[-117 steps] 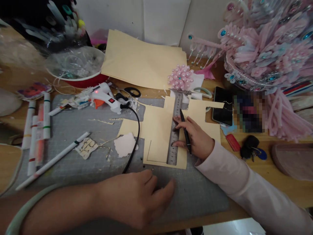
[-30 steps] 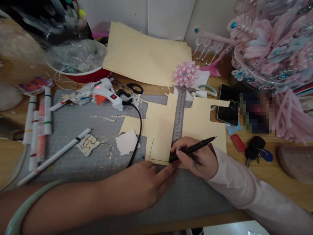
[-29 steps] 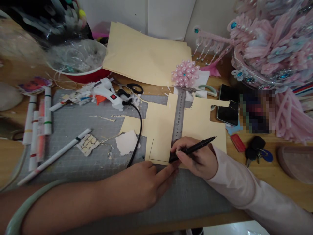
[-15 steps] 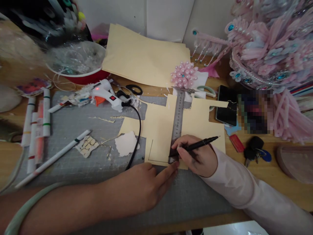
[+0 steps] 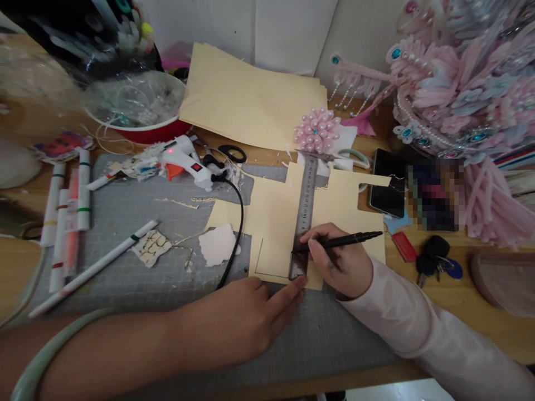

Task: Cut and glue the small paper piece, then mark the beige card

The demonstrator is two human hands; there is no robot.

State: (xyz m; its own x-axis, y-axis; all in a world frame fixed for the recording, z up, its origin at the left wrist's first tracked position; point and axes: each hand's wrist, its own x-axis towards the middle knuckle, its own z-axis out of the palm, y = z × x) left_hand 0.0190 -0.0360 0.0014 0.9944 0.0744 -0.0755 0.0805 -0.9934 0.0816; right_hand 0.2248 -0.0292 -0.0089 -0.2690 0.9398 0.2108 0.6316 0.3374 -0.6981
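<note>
A cut sheet of cream card [image 5: 273, 217] lies on the grey cutting mat, with thin black lines drawn near its front edge. Across it stands a metal ruler [image 5: 306, 203], running away from me. My left hand [image 5: 254, 314] lies at the card's front edge, index finger stretched out and pressing the ruler's near end. Between the fingers and thumb of my right hand [image 5: 345, 264] is a black pen [image 5: 353, 239], its tip touching the card along the ruler's left edge. My right fingers partly cover the ruler.
A white glue gun [image 5: 188, 161] with a black cord sits left of the card, near scissors [image 5: 229, 153]. Several markers [image 5: 83, 189] lie farther left. Behind are stacked cream sheets [image 5: 251, 100] and a pink beaded flower [image 5: 316, 131]. A phone [image 5: 387, 181] and keys [image 5: 432, 253] lie right.
My right hand has moved the pen a little farther from me along the ruler's edge, with a black line beginning below the tip. My left hand stays on the ruler's end.
</note>
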